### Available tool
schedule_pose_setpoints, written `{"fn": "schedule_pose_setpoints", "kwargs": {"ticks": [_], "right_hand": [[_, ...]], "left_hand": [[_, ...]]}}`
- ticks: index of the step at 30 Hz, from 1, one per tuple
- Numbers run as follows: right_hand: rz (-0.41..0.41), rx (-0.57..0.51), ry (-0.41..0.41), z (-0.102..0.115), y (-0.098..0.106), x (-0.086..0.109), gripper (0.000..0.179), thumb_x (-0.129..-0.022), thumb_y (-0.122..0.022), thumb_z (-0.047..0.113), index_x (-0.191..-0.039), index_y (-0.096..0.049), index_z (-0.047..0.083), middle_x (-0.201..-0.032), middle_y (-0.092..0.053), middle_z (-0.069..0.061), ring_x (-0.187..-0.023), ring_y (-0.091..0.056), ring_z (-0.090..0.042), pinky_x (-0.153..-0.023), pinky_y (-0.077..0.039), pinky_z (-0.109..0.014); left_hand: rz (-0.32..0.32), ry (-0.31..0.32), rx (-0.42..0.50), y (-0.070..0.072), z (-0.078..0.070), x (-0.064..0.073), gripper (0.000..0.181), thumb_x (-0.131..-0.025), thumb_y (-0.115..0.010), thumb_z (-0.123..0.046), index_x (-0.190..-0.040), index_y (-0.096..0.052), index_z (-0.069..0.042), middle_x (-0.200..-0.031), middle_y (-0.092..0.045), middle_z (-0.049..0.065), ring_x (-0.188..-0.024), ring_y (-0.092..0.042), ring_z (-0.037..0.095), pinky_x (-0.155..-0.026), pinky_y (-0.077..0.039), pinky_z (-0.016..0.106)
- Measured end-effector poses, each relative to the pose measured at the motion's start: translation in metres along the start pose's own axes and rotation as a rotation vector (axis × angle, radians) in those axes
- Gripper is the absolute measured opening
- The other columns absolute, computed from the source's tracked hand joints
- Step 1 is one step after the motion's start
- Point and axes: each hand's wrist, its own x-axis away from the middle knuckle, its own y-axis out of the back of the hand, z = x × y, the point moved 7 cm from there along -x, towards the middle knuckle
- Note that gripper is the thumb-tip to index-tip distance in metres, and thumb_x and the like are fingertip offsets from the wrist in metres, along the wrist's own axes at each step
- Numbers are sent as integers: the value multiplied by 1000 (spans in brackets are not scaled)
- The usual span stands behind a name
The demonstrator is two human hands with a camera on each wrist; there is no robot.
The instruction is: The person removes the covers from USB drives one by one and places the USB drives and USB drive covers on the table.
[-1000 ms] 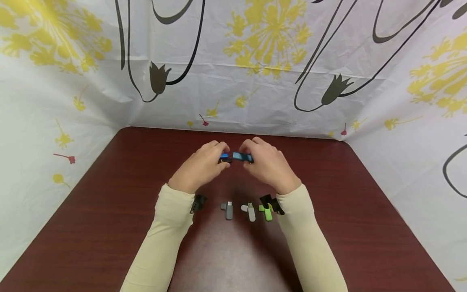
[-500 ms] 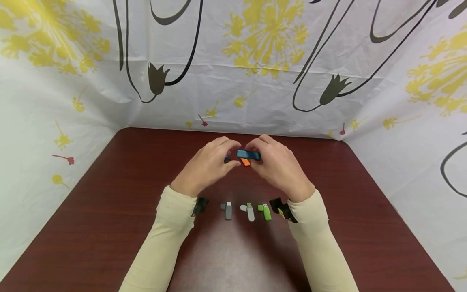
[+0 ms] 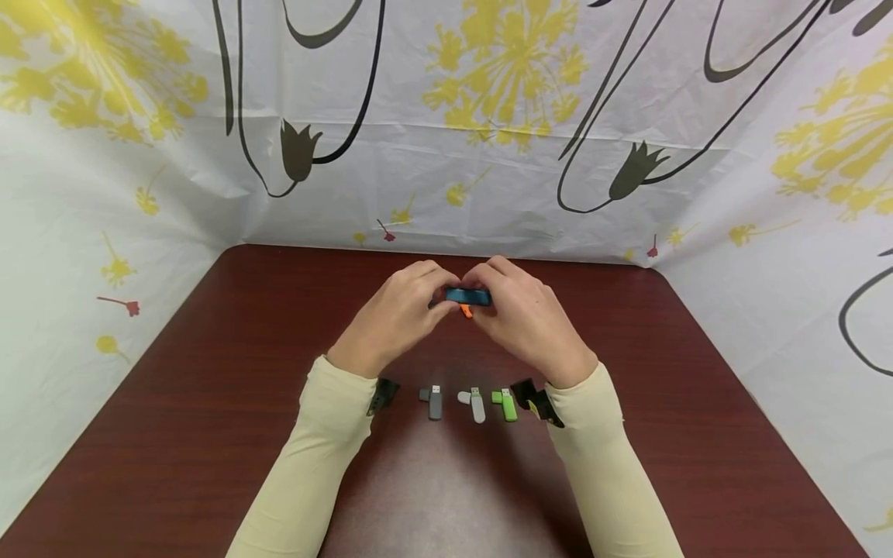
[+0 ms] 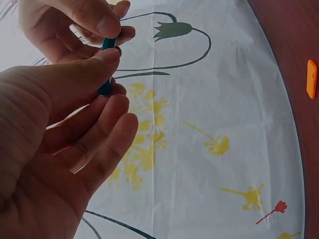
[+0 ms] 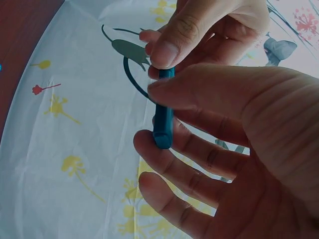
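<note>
Between my two hands, held above the far middle of the table, is a teal USB flash drive [image 3: 469, 296]. My left hand [image 3: 396, 314] pinches its left end between thumb and fingers. At the other end my right hand [image 3: 525, 316] pinches it, thumb on top. The right wrist view shows the drive [image 5: 163, 122] lengthwise, with the thumbs close together on it. Only short stretches of the drive [image 4: 104, 88] show in the left wrist view; fingers hide the rest. An orange flash drive [image 3: 466, 311] appears just below the hands, partly hidden.
Nearer on the dark red table [image 3: 209, 387] lie a grey flash drive [image 3: 436, 404], a white one [image 3: 477, 407] and a green one [image 3: 508, 405], in a row with connectors exposed and caps turned aside. A patterned white sheet [image 3: 391, 178] stands behind the table.
My left hand has moved right, away from a blue drive, and has taken hold of the teal drive's free end. The right hand went right, then slightly back left; the orange drive came into sight.
</note>
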Motion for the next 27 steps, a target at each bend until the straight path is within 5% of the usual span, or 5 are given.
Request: {"fn": "schedule_pose_setpoints", "kwargs": {"ticks": [13, 27], "right_hand": [[-5, -46, 57, -2, 2, -1, 22, -92, -88, 11, -112, -78, 12, -109, -74, 0, -94, -70, -21, -86, -60, -42], [25, -39, 11, -12, 6, 0, 21, -93, -86, 11, -113, -78, 13, -109, -73, 0, -92, -67, -21, -84, -58, -41]], "left_hand": [[-21, -112, 32, 2, -5, 2, 19, -96, -81, -8, -112, -77, 3, -105, -74, 11, -91, -68, 22, -82, -61, 31], [-4, -57, 51, 4, -2, 2, 21, -96, -82, -8, -114, -78, 3, -106, -75, 12, -86, -68, 20, -78, -61, 29]]}}
